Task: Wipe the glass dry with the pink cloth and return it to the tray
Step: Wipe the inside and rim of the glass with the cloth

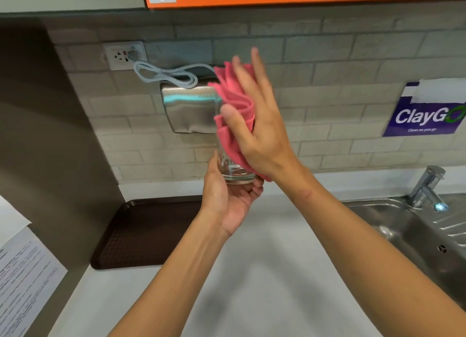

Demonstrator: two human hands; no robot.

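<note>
A clear drinking glass (233,171) is held upright in the air above the counter, its base cupped from below by my left hand (228,200). My right hand (257,124) presses a bunched pink cloth (232,102) against the glass's upper part and side, thumb in front, fingers spread upward. The cloth hides the glass's rim and most of its right side. A dark brown tray (141,233) lies on the counter at the lower left, below and left of the glass, with nothing visible on it.
A steel sink (413,235) with a tap (426,188) sits at the right. On the tiled wall hang a steel dispenser (187,107), a socket with a looped grey cable (164,75) and a blue sign (426,114). Papers (22,273) lie at the left.
</note>
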